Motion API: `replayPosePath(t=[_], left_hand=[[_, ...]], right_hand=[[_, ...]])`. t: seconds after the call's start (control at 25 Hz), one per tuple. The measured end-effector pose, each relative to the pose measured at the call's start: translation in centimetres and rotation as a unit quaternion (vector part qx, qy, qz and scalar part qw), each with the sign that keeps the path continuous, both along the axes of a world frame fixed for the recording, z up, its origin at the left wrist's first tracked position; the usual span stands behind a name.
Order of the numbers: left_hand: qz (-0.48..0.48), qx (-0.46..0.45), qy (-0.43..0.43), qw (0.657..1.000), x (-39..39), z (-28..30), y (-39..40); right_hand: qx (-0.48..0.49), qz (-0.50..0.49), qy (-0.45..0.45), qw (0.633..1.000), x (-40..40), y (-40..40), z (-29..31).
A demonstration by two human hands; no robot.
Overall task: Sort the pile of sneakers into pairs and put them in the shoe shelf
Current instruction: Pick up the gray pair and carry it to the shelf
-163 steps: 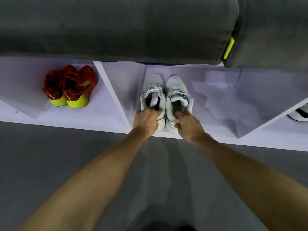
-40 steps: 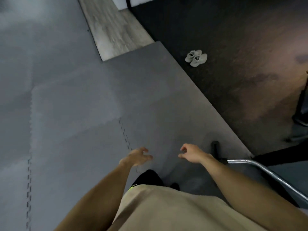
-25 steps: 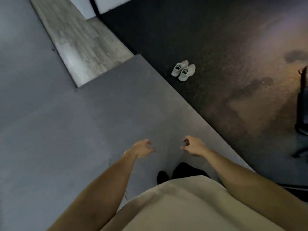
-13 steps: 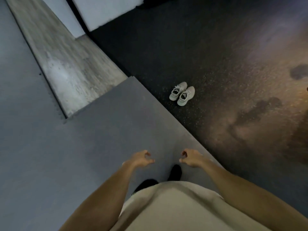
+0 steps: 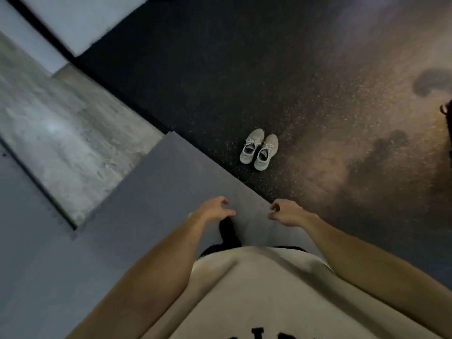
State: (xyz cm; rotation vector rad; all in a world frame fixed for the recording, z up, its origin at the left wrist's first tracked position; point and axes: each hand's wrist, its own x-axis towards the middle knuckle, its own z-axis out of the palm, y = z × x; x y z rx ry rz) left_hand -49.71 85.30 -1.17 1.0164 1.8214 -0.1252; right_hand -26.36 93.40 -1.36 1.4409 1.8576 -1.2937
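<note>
Pale grey sneakers [image 5: 258,149] sit as a pair on the dark speckled floor [image 5: 244,69], side by side and touching, toes pointing away, laces and openings facing up. They lie just beyond the diagonal edge of the grey mat [image 5: 156,192], near the mat's far corner. Both hands hang in front of the body above the mat's edge, well short of the sneakers — neither touches them. The left hand [image 5: 212,210] is empty, its fingers loosely curled with the thumb held apart. The right hand [image 5: 286,211] is likewise empty, fingers loosely bent inward. A cream shirt [image 5: 256,289] fills the lower frame, and a dark shoe [image 5: 227,231] shows on the mat between the forearms. A pale wood-look strip [image 5: 61,143] borders the mat's left side.
</note>
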Motion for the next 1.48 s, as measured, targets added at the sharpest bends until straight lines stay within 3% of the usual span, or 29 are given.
replayPosePath(t=[0.2, 0.44, 0.64, 0.76, 0.96, 1.24, 1.36, 1.48], left_hand=[[-0.082, 0.009, -0.001, 0.997, -5.0, 0.6, 13.4], [-0.154, -0.003, 0.009, 0.988, -6.4, -0.8, 26.4], [-0.2, -0.023, 0.024, 0.979, -7.5, -7.4, 35.0], [-0.235, -0.04, 0.035, 0.97, -7.6, -15.0, 38.2], [-0.291, -0.042, 0.045, 0.955, -6.4, -32.2, 42.9], [-0.361, 0.034, 0.073, 0.929, -5.7, -54.2, 46.5], [-0.41, 0.001, 0.086, 0.908, -5.5, -59.6, 46.3], [-0.444, 0.059, 0.146, 0.882, -5.3, -62.4, 45.7]], right_hand=[[0.037, -0.094, 0.01, 0.995, -4.3, 9.7, 0.5], [0.003, -0.146, 0.007, 0.989, -5.8, 20.9, -2.1], [-0.033, -0.206, -0.005, 0.978, -7.0, 27.4, -8.3], [-0.039, -0.246, -0.006, 0.968, -8.0, 29.5, -15.0], [-0.016, -0.295, -0.007, 0.955, -9.7, 32.2, -31.0], [0.052, -0.214, -0.048, 0.974, -11.8, 35.4, -53.3], [0.053, -0.14, -0.084, 0.985, -13.4, 35.1, -58.9], [0.075, -0.131, -0.134, 0.979, -14.3, 34.5, -61.7]])
